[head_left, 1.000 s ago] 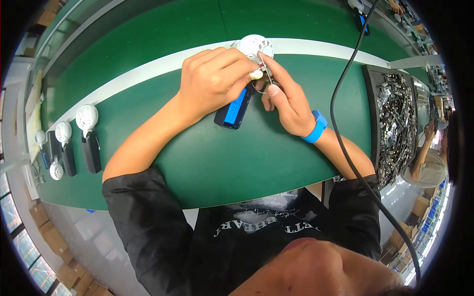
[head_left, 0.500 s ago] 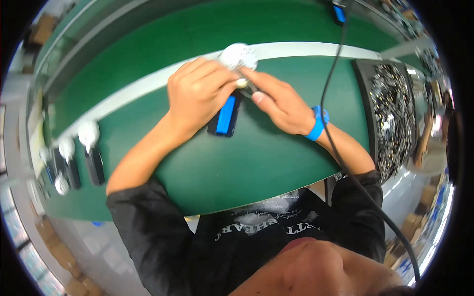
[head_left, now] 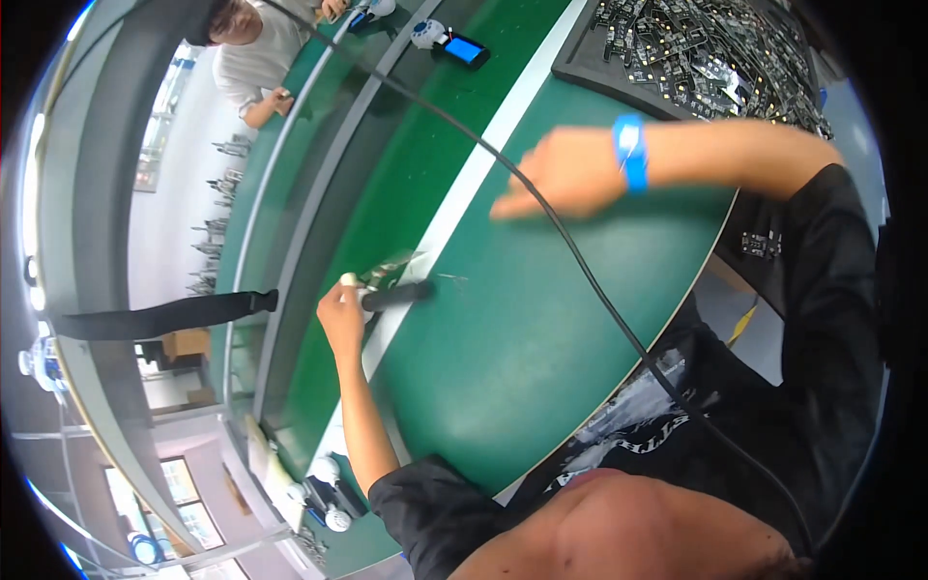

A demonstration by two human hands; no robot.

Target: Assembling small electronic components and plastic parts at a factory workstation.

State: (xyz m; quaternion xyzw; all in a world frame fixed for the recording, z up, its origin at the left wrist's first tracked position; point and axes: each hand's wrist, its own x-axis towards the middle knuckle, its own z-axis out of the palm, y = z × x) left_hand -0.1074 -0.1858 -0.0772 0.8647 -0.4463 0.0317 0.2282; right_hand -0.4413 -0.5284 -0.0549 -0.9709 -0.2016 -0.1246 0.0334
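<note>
My left hand point(head_left: 338, 317) is closed at the edge of the bench, on a handheld device with a dark handle point(head_left: 398, 296). Its head end is blurred and partly behind the fingers. A pale piece point(head_left: 349, 280) shows at one fingertip. Beside the handle, thin metal tweezers point(head_left: 454, 278) seem to lie on the green bench top point(head_left: 503, 319). My right hand point(head_left: 570, 174), with a blue wristband, is above the bench near the black tray point(head_left: 580, 63). Motion smears its fingers, so what they hold cannot be made out. Many small circuit boards point(head_left: 696, 48) fill that tray.
A black cable point(head_left: 580, 253) hangs across the view. Another device with a blue screen point(head_left: 464, 48) lies on the green belt farther off. Several devices point(head_left: 333, 493) stand at the lower left. Across the line, a person point(head_left: 266, 58) works with both hands.
The view has swung round. My hands, together at the white-headed device before, are now apart: the right has moved toward the board tray, the left stays with the device.
</note>
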